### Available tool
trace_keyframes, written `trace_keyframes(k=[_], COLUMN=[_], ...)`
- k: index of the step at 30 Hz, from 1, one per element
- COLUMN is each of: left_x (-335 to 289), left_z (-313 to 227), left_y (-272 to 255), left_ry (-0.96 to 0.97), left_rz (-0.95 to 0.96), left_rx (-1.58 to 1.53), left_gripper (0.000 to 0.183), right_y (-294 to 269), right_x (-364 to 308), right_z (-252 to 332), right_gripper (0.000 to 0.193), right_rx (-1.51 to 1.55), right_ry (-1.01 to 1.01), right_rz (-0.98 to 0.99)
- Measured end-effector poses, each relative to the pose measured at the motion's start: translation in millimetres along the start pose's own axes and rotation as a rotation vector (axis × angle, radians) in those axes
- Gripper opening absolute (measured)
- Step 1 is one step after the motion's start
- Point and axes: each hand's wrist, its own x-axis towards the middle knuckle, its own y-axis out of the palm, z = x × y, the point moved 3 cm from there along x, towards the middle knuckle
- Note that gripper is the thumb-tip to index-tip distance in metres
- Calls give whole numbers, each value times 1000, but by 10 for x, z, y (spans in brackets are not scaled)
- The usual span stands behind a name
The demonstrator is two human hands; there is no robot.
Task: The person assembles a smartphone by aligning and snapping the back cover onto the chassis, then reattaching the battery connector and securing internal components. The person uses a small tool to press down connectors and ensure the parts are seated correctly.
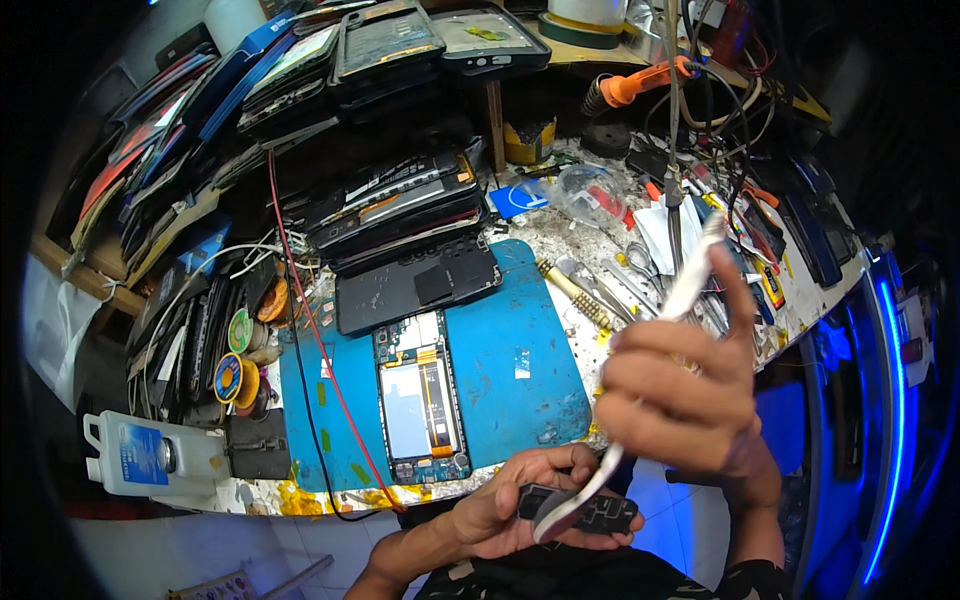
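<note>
My left hand (490,515), palm up near the front edge of the bench, holds a small black plastic phone part (607,515) with cutouts. My right hand (680,395) is raised above the bench's front right, its fingers curled around a long white strip (690,285) and the index finger stretched along its upper end. The strip's lower end curves down onto the black part; I cannot make out exactly what it is. An opened phone (405,400) with its board and battery exposed lies on a blue mat (510,345), beside a black phone back cover (400,295).
Stacked phone bodies (390,205) stand behind the mat. A white jug (195,465) and solder spools (235,380) are at the left. Red and black leads (300,290) cross the mat. Loose tools and a hanging orange soldering iron (640,85) are at the right.
</note>
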Motion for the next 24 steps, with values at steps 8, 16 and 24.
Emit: trace_keyframes(k=[8,16,24], left_x=[-30,-90,-233], left_z=[41,-60,-213], left_y=[-22,84,288], left_ry=[-52,456,971], left_rz=[68,-118,-179], left_rx=[48,531,1489], left_gripper=[88,86,79], right_y=[-7,-206,-304], right_x=[65,-93,-324], right_z=[10,-29,159], right_gripper=[8,8,16], right_rx=[50,-25,89], right_ry=[-31,116,183], right_rz=[57,88,226])
